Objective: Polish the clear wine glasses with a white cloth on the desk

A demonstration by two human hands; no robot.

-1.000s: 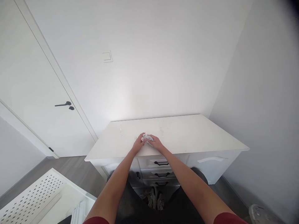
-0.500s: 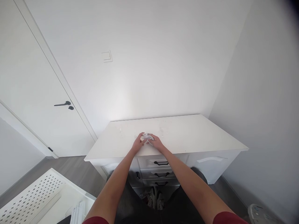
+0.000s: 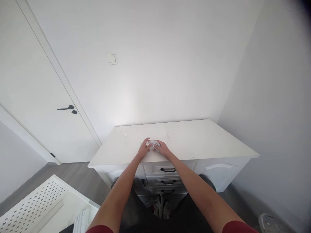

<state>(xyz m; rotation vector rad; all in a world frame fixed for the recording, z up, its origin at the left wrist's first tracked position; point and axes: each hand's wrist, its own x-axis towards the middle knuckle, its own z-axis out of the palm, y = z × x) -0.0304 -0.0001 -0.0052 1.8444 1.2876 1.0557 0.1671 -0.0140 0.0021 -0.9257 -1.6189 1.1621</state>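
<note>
A small white, rounded, loop-like object (image 3: 155, 142) is between my two hands over the front middle of the white cabinet top (image 3: 201, 139). It is too small to name surely; parts of it look shiny and clear. My left hand (image 3: 143, 149) curves round its left side, thumb and fingers closed at its edge. From the right, my right hand (image 3: 162, 149) grips it with the thumb in front and the fingers bent over the far side. Both hands partly cover it.
Small marks (image 3: 125, 135) dot the cabinet top. Below are drawers with dark handles (image 3: 167, 170). A white perforated panel (image 3: 31, 204) stands at the lower left, a grey-white object (image 3: 269, 223) at the lower right. A door (image 3: 36, 97) is on the left, a wall behind.
Both hands stay in nearly the same place. The white object has turned or shifted slightly between the fingers. The view has moved very little.
</note>
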